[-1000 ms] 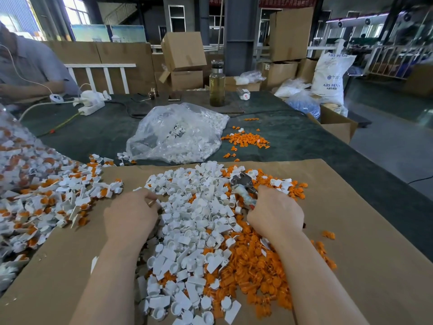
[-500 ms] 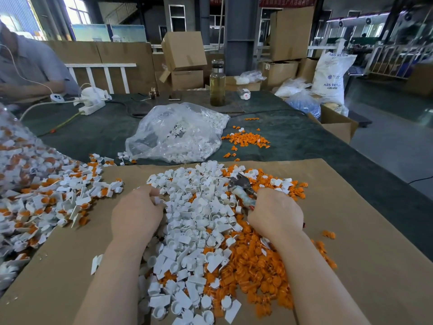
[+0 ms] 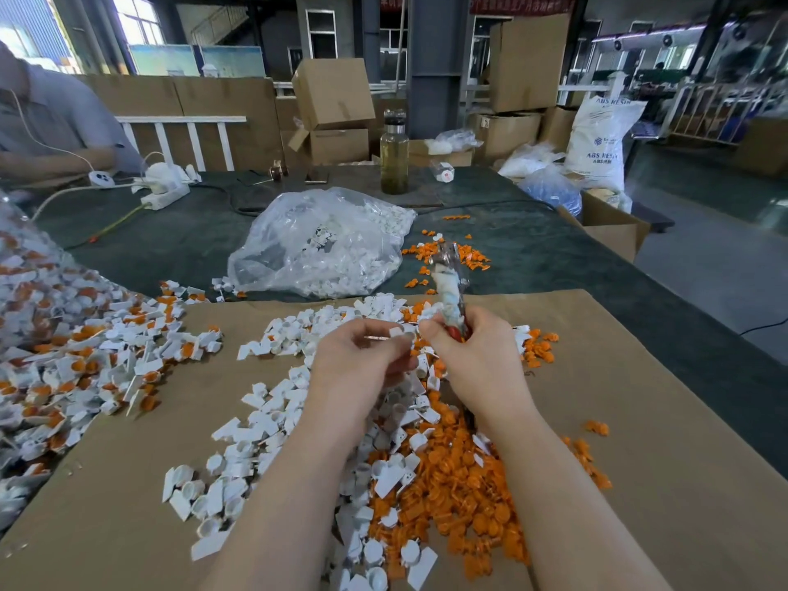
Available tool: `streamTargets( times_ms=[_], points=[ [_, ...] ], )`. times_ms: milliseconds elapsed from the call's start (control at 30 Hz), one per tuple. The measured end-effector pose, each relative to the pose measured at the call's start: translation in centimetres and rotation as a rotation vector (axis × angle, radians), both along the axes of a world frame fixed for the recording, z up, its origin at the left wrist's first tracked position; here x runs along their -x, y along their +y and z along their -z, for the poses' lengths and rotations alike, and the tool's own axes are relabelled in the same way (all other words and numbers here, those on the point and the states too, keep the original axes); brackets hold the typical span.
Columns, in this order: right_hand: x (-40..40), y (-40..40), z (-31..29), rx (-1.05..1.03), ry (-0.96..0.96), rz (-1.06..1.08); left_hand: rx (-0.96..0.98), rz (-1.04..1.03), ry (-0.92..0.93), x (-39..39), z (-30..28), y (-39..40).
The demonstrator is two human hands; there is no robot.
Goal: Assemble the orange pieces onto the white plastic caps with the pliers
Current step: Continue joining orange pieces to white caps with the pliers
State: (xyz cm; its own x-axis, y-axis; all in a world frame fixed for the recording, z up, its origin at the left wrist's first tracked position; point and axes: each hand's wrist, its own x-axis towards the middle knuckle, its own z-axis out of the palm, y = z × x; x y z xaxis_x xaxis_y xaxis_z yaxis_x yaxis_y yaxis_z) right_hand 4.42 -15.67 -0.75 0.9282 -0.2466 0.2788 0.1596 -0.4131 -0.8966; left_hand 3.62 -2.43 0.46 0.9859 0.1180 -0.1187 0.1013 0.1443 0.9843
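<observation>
I am gripping the pliers (image 3: 447, 292) upright in my right hand (image 3: 477, 360), my left hand (image 3: 358, 360) pinching one white cap (image 3: 395, 331); finished pile (image 3: 85, 356) sitting left, loose caps (image 3: 264, 420) and orange pieces (image 3: 460, 484) still plentiful.

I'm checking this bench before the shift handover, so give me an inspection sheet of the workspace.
Surface: brown cardboard sheet over a dark green table.
Job's things: white caps and orange pieces heaped loose; pliers raised.
Clutter: clear bag of white parts, glass bottle, assembled pile.
Grippers: left hand pinches a white cap; right hand grips the pliers.
Cables: power strip with leads.
Surroundings: cardboard boxes, resin sack, seated person.
</observation>
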Motion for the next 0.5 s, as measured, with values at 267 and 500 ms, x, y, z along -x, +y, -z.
streamTargets(
  times_ms=[267, 500],
  points=[
    [0.2, 0.47, -0.04, -0.193, -0.014, -0.157, 0.215, -0.053, 0.016, 0.14, 0.1, -0.77],
    [0.21, 0.73, 0.08, -0.208, -0.092, -0.131, 0.205, -0.056, 0.001, 0.23, -0.02, -0.71]
  ],
)
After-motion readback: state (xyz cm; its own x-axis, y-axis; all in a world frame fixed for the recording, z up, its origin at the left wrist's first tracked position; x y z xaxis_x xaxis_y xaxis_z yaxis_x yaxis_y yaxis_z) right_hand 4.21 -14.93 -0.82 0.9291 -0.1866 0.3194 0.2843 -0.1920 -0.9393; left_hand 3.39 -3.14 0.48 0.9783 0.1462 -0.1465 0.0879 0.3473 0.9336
